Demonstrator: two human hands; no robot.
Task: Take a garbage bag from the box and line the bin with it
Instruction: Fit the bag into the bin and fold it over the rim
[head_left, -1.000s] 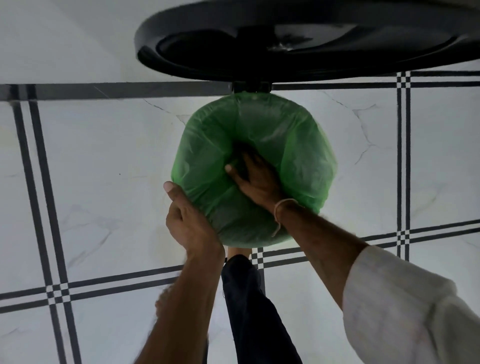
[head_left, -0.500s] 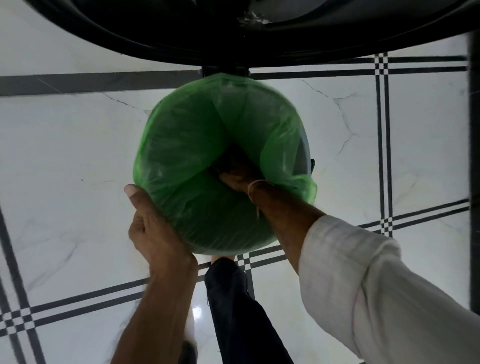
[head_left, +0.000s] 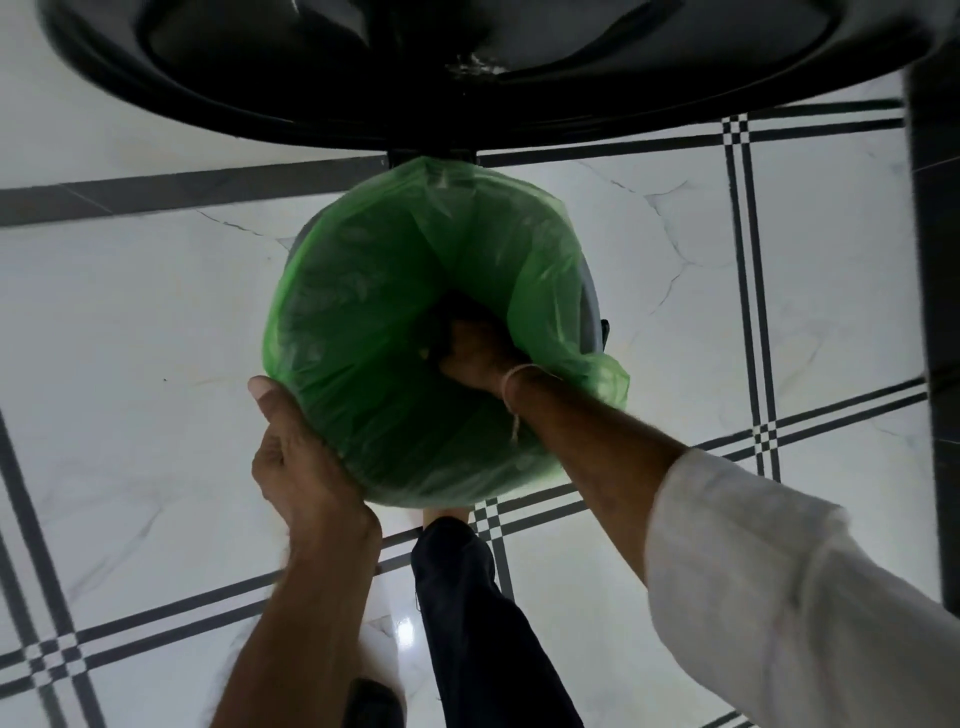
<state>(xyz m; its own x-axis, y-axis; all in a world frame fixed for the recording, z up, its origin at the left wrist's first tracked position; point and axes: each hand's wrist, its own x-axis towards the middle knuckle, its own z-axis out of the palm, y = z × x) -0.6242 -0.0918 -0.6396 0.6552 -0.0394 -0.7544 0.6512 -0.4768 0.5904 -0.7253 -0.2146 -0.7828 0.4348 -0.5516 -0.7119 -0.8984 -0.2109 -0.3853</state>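
Note:
A green garbage bag is stretched over the round mouth of a grey bin, of which only a strip of wall shows at the right. My left hand grips the near left rim through the plastic, thumb up along the side. My right hand is down inside the bag up to the wrist, its fingers hidden in the dark middle. A loose fold of bag hangs over the right rim. The box is not in view.
The bin's black open lid stands up across the top of the view, hinged at the far rim. White marble floor with dark lines lies all around. My dark trouser leg is just below the bin. A dark upright edge runs down the right.
My right hand has pushed deeper into the bag, from fingers showing to wrist-deep. The view has drawn closer to the bin, and my left hand has stayed on the rim.

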